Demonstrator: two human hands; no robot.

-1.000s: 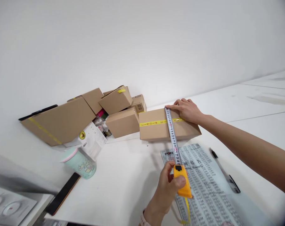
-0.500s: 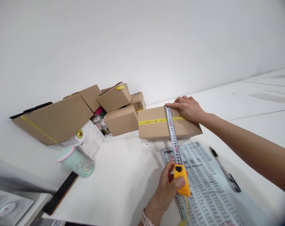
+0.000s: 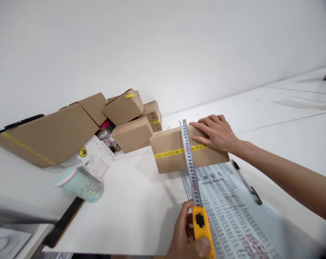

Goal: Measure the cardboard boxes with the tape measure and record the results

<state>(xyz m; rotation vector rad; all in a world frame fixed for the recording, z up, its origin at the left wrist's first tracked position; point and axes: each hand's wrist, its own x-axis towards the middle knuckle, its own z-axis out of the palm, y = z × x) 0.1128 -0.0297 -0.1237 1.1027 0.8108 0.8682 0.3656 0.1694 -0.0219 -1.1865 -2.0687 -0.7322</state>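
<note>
The yellow tape measure [image 3: 202, 232] is in the left hand [image 3: 179, 235], at 6 o'clock of a brown carton [image 3: 175, 162]; its case lies between the curled fingers and the thumb, which pinch it. The silver blade [image 3: 190, 165] runs toward 11 o'clock, across the carton's yellow strip, its end showing about at the far edge. The right hand [image 3: 219, 133] lies on the carton at 2 o'clock, fingers [image 3: 202, 127] spread, their tips just beside the blade on its 3 o'clock side. A printed report [image 3: 230, 208] lies on the white counter [image 3: 130, 205] at 5 o'clock of the carton, with a pen [image 3: 246, 183] at 4 o'clock, other boxes [image 3: 133, 135] at 10 and a mint cup [image 3: 83, 185] between 8 and 9
</note>
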